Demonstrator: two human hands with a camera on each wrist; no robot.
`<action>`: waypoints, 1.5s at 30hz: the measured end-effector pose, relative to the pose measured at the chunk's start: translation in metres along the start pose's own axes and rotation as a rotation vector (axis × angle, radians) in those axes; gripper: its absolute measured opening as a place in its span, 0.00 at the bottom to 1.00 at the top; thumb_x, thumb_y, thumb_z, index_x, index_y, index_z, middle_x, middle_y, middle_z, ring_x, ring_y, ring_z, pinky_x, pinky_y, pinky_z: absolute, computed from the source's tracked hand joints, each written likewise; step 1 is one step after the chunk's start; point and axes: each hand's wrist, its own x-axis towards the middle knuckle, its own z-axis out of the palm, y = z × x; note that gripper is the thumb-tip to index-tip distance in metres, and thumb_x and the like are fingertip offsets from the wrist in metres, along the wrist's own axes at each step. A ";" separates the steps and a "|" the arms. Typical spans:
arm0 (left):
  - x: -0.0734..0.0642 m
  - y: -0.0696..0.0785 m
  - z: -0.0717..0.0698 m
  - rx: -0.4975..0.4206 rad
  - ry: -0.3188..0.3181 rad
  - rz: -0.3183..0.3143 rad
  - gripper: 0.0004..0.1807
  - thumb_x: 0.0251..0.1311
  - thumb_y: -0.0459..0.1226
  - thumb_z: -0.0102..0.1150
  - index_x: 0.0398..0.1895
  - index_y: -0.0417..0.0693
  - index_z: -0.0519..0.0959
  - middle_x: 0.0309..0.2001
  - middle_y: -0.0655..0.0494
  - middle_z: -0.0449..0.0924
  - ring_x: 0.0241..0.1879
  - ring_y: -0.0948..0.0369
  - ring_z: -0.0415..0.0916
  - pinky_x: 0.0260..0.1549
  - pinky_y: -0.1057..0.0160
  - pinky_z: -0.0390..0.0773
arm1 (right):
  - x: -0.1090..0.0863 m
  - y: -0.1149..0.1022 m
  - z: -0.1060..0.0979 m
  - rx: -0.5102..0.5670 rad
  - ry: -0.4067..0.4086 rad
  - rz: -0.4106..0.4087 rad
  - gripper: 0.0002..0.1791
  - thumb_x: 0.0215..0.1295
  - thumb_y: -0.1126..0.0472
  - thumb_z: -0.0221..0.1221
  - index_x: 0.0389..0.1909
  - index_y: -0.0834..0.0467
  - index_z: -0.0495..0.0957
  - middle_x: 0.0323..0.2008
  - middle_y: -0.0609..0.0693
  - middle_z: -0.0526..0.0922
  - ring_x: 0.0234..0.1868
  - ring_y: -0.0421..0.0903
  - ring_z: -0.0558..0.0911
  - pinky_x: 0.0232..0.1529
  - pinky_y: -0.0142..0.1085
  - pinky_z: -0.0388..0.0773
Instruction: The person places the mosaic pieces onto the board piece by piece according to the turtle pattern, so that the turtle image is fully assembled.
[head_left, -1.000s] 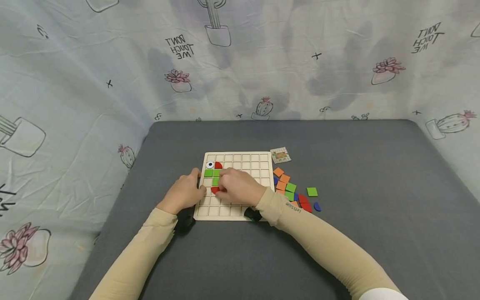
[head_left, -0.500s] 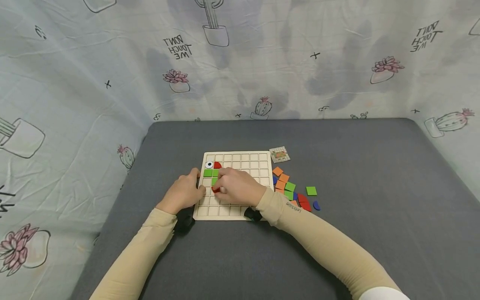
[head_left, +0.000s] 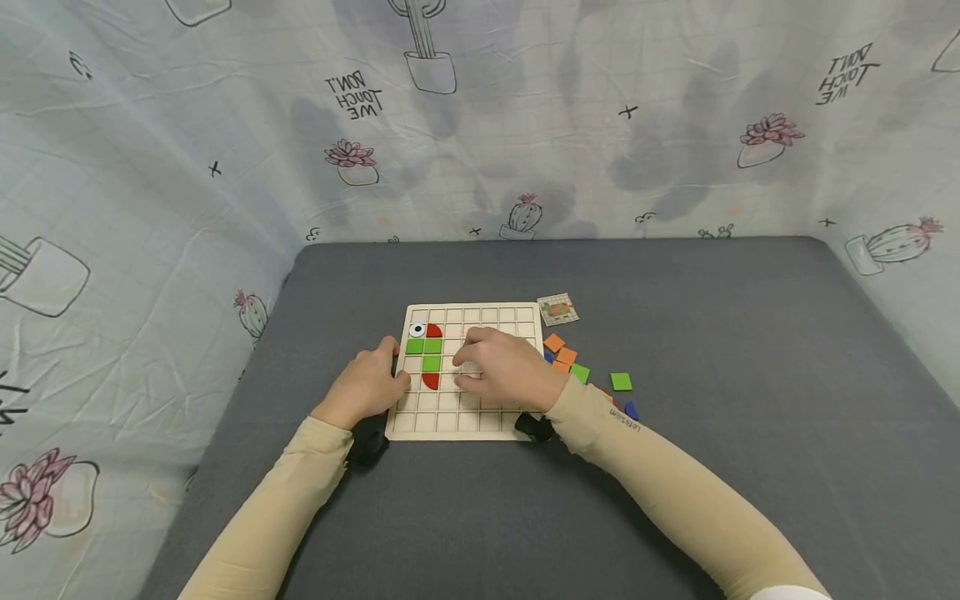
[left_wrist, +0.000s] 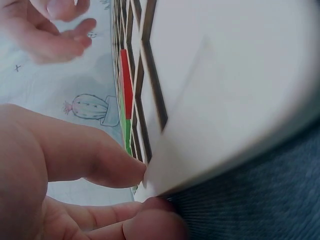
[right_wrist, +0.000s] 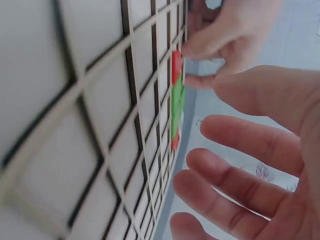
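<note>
A wooden grid board lies on the grey table. My left hand grips its left edge, thumb on top and fingers at the side, as the left wrist view shows. Over the middle of the board is my right hand, holding nothing; its fingers are spread and relaxed in the right wrist view. Near the left side of the grid sit a white eye tile, a red rounded tile, several green square tiles and a second red rounded tile below them.
Loose orange tiles, a green tile and a blue rounded tile lie right of the board, partly hidden by the right arm. A small pattern card lies by the board's upper right corner. A printed curtain hangs behind.
My right hand has let go of the lower red rounded tile and moved right, uncovering the tiles in the grid. The left hand has stayed at the board's edge.
</note>
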 end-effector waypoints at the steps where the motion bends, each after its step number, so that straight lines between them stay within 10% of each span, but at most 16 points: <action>1: 0.000 0.000 0.000 -0.002 -0.001 -0.002 0.26 0.71 0.39 0.54 0.67 0.36 0.65 0.36 0.42 0.80 0.24 0.55 0.75 0.23 0.59 0.70 | -0.003 0.002 -0.002 0.004 0.008 0.005 0.10 0.68 0.54 0.66 0.45 0.52 0.90 0.41 0.49 0.84 0.37 0.42 0.80 0.33 0.35 0.79; 23: -0.001 -0.001 0.003 -0.014 0.008 0.015 0.26 0.70 0.38 0.53 0.67 0.34 0.65 0.35 0.42 0.81 0.21 0.56 0.73 0.21 0.60 0.69 | -0.064 0.053 -0.037 -0.010 0.066 0.147 0.12 0.62 0.62 0.72 0.47 0.58 0.90 0.41 0.54 0.82 0.27 0.40 0.74 0.25 0.34 0.72; 30: -0.001 -0.002 0.003 -0.019 0.016 0.024 0.26 0.69 0.37 0.53 0.67 0.34 0.66 0.36 0.41 0.81 0.22 0.56 0.74 0.21 0.60 0.69 | -0.073 0.067 -0.044 0.018 0.056 0.160 0.10 0.63 0.67 0.69 0.45 0.56 0.90 0.55 0.61 0.85 0.34 0.49 0.83 0.24 0.33 0.67; 45: 0.000 -0.002 0.004 -0.016 0.013 0.020 0.27 0.70 0.37 0.52 0.68 0.33 0.65 0.36 0.41 0.81 0.21 0.56 0.74 0.20 0.60 0.69 | -0.072 0.086 -0.035 0.009 0.050 0.202 0.10 0.65 0.64 0.69 0.46 0.56 0.90 0.47 0.57 0.85 0.30 0.43 0.76 0.29 0.37 0.72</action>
